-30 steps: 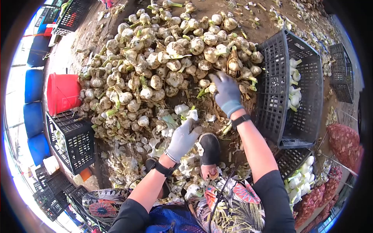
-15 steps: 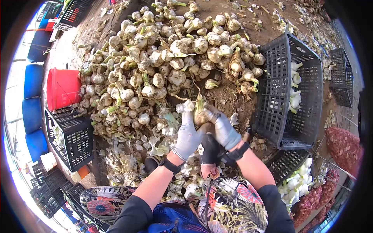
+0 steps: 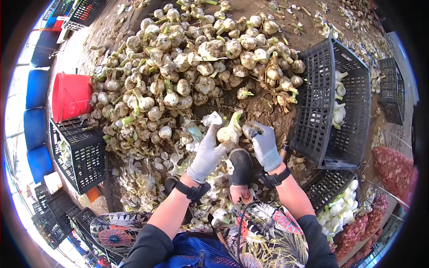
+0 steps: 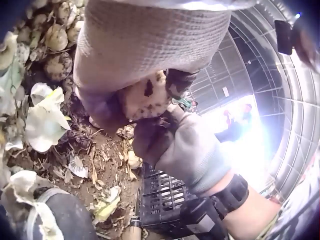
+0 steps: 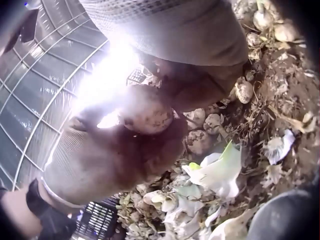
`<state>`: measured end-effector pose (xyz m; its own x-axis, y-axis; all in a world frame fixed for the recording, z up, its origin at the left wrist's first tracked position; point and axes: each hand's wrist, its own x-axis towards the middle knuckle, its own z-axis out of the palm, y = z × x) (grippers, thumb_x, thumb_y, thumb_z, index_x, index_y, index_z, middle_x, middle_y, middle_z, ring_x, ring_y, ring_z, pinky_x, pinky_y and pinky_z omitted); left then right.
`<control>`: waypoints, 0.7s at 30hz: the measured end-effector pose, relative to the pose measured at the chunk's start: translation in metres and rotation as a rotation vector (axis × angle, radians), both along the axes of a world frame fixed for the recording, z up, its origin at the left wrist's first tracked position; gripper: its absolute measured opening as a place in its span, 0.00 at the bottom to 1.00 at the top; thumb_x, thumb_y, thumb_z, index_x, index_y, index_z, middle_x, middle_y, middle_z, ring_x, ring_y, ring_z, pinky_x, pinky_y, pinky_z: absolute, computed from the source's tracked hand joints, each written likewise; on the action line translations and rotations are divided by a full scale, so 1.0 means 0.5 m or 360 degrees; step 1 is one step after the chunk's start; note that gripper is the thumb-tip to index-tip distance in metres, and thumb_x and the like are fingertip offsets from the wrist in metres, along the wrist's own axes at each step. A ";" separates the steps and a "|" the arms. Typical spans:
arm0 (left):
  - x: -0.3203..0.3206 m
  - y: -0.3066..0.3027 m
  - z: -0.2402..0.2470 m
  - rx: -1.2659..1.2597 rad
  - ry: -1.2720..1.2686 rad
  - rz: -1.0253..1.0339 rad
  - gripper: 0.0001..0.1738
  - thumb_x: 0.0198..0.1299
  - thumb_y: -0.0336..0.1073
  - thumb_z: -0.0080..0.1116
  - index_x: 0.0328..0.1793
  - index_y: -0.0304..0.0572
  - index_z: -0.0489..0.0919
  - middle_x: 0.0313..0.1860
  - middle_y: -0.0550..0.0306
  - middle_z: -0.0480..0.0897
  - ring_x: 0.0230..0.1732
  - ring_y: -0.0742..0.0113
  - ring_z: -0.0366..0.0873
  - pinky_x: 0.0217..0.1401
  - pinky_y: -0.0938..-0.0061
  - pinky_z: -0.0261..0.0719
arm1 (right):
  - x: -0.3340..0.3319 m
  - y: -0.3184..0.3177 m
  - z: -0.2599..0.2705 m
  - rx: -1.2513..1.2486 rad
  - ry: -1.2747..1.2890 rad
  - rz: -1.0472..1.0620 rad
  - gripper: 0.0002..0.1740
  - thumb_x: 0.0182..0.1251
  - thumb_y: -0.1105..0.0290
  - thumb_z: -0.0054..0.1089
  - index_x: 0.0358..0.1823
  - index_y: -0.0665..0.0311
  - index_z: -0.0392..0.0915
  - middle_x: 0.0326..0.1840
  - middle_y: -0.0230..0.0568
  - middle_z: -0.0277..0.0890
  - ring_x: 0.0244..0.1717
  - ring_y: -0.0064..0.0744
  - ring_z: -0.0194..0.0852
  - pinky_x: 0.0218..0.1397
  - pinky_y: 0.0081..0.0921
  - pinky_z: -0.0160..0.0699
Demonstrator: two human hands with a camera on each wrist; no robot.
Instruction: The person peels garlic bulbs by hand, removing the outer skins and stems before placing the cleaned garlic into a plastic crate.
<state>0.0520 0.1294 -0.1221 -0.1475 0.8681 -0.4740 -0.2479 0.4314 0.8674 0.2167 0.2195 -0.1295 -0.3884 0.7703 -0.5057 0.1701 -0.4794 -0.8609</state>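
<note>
My gloved left hand (image 3: 207, 156) holds a garlic bulb (image 3: 229, 134) above a dark shoe (image 3: 241, 166), its pale green stem pointing up and away. My gloved right hand (image 3: 264, 145) has its fingers curled, with dirt-darkened fingertips right at the bulb's right side. In the left wrist view the bulb (image 4: 146, 97) is white with brown soil marks, and the right-hand fingers overlap its lower edge. Both gloves frame the bulb (image 5: 150, 115) in the right wrist view, hiding part of it. Loose white garlic skin (image 3: 212, 119) lies just beyond the left fingers.
A big heap of soiled garlic bulbs (image 3: 178, 67) spreads ahead. At the right, a black crate (image 3: 313, 102) lies tipped with cleaned bulbs (image 3: 339, 114) inside. More cleaned garlic (image 3: 342, 210) sits nearer me. A red bucket (image 3: 71, 97) stands left above another black crate (image 3: 82, 156). Peelings cover the ground.
My right hand came back from the heap with a soiled garlic bulb and met the left hand. Now the bulb looks whiter in the left hand, and the right hand is slightly farther right.
</note>
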 end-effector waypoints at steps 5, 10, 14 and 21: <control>0.008 0.010 0.039 0.0047 0.0125 -0.0110 0.32 0.64 0.32 0.57 0.74 0.36 0.62 0.53 0.53 0.78 0.52 0.67 0.77 0.61 0.74 0.74 | -0.005 0.013 0.001 0.0019 0.0104 0.0206 0.15 0.71 0.69 0.63 0.53 0.70 0.82 0.44 0.28 0.83 0.42 0.14 0.74 0.48 0.16 0.74; -0.005 -0.004 0.021 0.0062 -0.0407 0.0140 0.29 0.71 0.35 0.49 0.77 0.37 0.60 0.58 0.51 0.76 0.52 0.66 0.79 0.61 0.69 0.79 | 0.002 0.001 0.010 -0.0102 0.0386 0.0059 0.13 0.70 0.74 0.62 0.53 0.70 0.81 0.46 0.28 0.83 0.44 0.14 0.75 0.49 0.16 0.76; -0.013 0.005 0.017 -0.0006 -0.1044 0.0201 0.28 0.74 0.43 0.48 0.75 0.40 0.63 0.64 0.49 0.76 0.57 0.58 0.80 0.65 0.58 0.78 | -0.007 0.010 0.051 -0.0158 0.0428 0.0128 0.12 0.68 0.76 0.62 0.52 0.70 0.82 0.45 0.29 0.83 0.45 0.16 0.78 0.51 0.16 0.77; -0.027 -0.019 0.015 -0.0196 -0.0864 -0.0206 0.26 0.76 0.49 0.47 0.71 0.42 0.69 0.63 0.51 0.78 0.59 0.61 0.80 0.62 0.63 0.79 | 0.016 0.007 0.030 0.0403 0.0126 0.0436 0.12 0.63 0.81 0.60 0.48 0.67 0.82 0.40 0.31 0.83 0.40 0.19 0.78 0.48 0.19 0.78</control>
